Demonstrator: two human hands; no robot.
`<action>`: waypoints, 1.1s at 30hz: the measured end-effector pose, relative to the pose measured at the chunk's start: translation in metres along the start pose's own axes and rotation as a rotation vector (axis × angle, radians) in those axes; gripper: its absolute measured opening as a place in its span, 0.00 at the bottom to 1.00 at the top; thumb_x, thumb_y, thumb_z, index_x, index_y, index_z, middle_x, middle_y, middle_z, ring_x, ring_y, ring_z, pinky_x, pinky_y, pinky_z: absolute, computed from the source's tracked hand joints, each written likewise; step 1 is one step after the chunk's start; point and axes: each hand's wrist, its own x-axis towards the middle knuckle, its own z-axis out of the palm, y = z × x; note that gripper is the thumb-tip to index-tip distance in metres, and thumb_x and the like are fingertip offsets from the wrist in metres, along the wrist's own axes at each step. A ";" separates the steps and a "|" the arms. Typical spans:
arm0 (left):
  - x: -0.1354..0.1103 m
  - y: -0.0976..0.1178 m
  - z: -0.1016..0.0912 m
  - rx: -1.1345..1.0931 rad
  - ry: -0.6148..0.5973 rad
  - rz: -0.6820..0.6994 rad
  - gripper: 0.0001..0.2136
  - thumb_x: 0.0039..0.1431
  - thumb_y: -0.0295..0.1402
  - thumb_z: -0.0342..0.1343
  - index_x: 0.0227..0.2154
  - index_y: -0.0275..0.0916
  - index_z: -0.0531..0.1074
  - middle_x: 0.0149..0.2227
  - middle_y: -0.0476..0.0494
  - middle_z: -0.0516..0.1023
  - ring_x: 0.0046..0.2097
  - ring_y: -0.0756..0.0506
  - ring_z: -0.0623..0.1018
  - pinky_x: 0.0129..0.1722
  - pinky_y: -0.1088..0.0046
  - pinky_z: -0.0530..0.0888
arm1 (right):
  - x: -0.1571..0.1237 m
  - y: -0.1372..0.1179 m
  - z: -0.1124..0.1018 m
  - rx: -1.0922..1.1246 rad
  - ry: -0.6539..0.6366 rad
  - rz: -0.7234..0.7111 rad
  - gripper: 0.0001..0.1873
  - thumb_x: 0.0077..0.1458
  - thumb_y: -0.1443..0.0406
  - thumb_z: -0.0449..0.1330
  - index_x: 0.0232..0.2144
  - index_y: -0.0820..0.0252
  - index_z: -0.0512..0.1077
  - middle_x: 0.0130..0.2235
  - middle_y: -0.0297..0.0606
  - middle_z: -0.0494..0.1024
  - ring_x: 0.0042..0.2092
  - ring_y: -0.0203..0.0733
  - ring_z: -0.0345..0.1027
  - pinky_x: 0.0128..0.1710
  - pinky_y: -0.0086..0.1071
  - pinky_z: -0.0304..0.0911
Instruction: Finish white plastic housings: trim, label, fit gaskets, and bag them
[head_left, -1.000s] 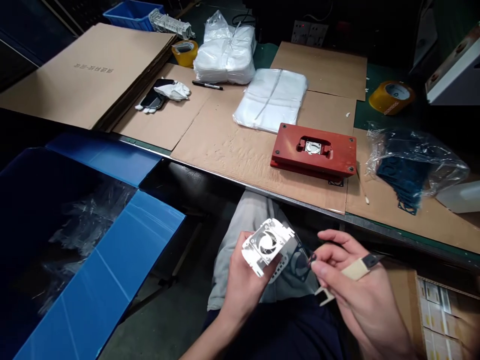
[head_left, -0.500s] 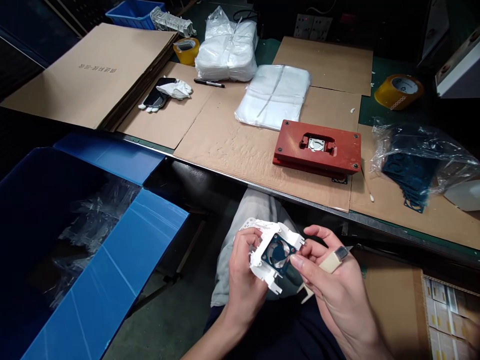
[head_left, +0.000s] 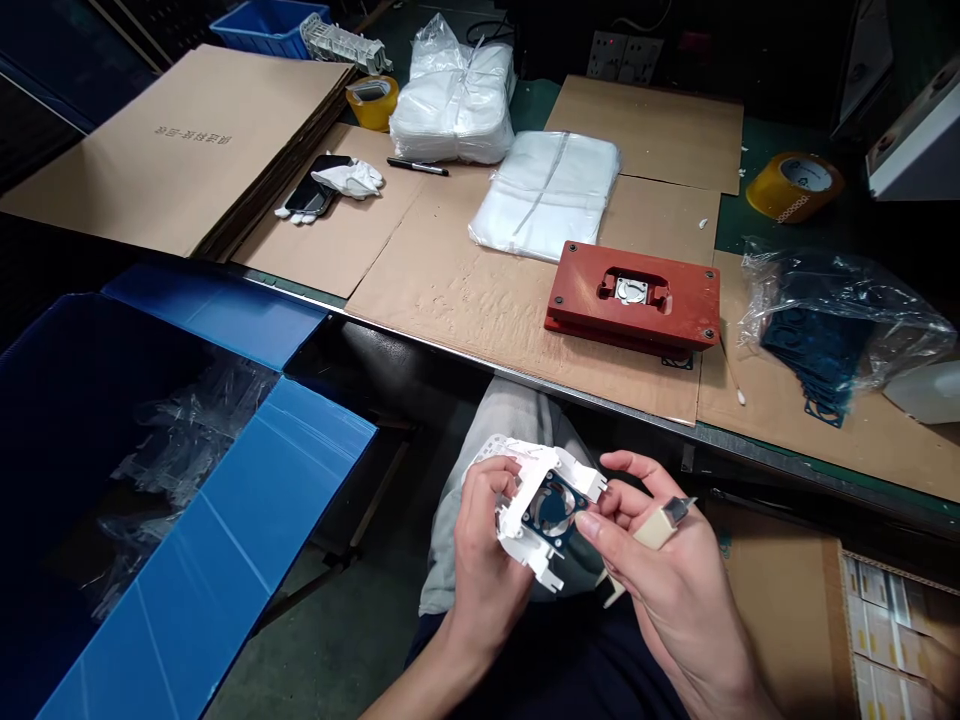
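Note:
Above my lap, my left hand (head_left: 487,550) grips a white plastic bracket (head_left: 517,515) by its left side, fingers curled over the edge. A thin dark blue square piece with a ring cut-out (head_left: 553,512) lies against the bracket's face. The thumb of my right hand (head_left: 675,590) touches that piece's right edge, with the fingertips behind the bracket's right arm. Held across the right palm is a beige-handled tool (head_left: 654,530) with a dark tip; its kind is unclear. On the bench stands a red fixture block (head_left: 637,260) with a small pale metal part in its recess.
A clear bag of blue gaskets (head_left: 817,340) lies at the right, beside a cotton swab (head_left: 739,385). Plastic bag packs (head_left: 547,190), a tape roll (head_left: 795,185) and stacked cardboard (head_left: 172,150) occupy the bench. A blue bin (head_left: 217,560) with clear-wrapped parts stands at left.
Both hands keep their hold and have barely moved. The bracket and blue piece have shifted slightly left in view, and the light on the blue piece looks different.

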 end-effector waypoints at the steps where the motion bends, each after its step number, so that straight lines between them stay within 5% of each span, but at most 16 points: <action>1: 0.000 0.000 0.000 -0.003 0.003 -0.002 0.12 0.54 0.24 0.62 0.37 0.44 0.67 0.46 0.44 0.72 0.48 0.41 0.76 0.46 0.66 0.71 | 0.000 -0.001 0.000 -0.002 -0.004 -0.001 0.28 0.53 0.61 0.72 0.53 0.52 0.67 0.31 0.30 0.73 0.30 0.31 0.64 0.28 0.21 0.60; 10: 0.000 0.004 -0.002 -0.054 0.057 -0.082 0.12 0.54 0.26 0.62 0.36 0.44 0.66 0.45 0.47 0.71 0.45 0.43 0.75 0.44 0.68 0.70 | -0.002 0.002 -0.014 -0.085 0.037 -0.067 0.18 0.58 0.59 0.68 0.49 0.55 0.72 0.35 0.37 0.79 0.22 0.29 0.61 0.22 0.25 0.58; 15: 0.005 0.008 -0.003 -0.057 0.069 -0.085 0.11 0.53 0.25 0.63 0.35 0.44 0.67 0.44 0.47 0.72 0.45 0.43 0.75 0.44 0.69 0.69 | -0.010 0.006 -0.017 -0.328 0.044 -0.313 0.08 0.60 0.62 0.65 0.43 0.52 0.79 0.31 0.35 0.77 0.25 0.33 0.66 0.24 0.27 0.63; 20: 0.002 0.008 -0.003 -0.062 0.061 -0.085 0.11 0.53 0.26 0.63 0.35 0.44 0.67 0.44 0.46 0.71 0.45 0.43 0.75 0.44 0.68 0.70 | -0.011 0.003 -0.007 -0.580 -0.078 -0.589 0.16 0.61 0.69 0.61 0.48 0.45 0.80 0.32 0.34 0.77 0.29 0.39 0.70 0.27 0.30 0.67; 33: -0.002 0.005 -0.002 -0.055 0.014 -0.048 0.13 0.53 0.26 0.64 0.37 0.44 0.65 0.45 0.47 0.70 0.46 0.43 0.74 0.45 0.69 0.70 | -0.006 0.001 -0.002 -0.678 -0.204 -0.659 0.21 0.62 0.69 0.61 0.56 0.46 0.76 0.31 0.34 0.78 0.26 0.37 0.71 0.24 0.29 0.67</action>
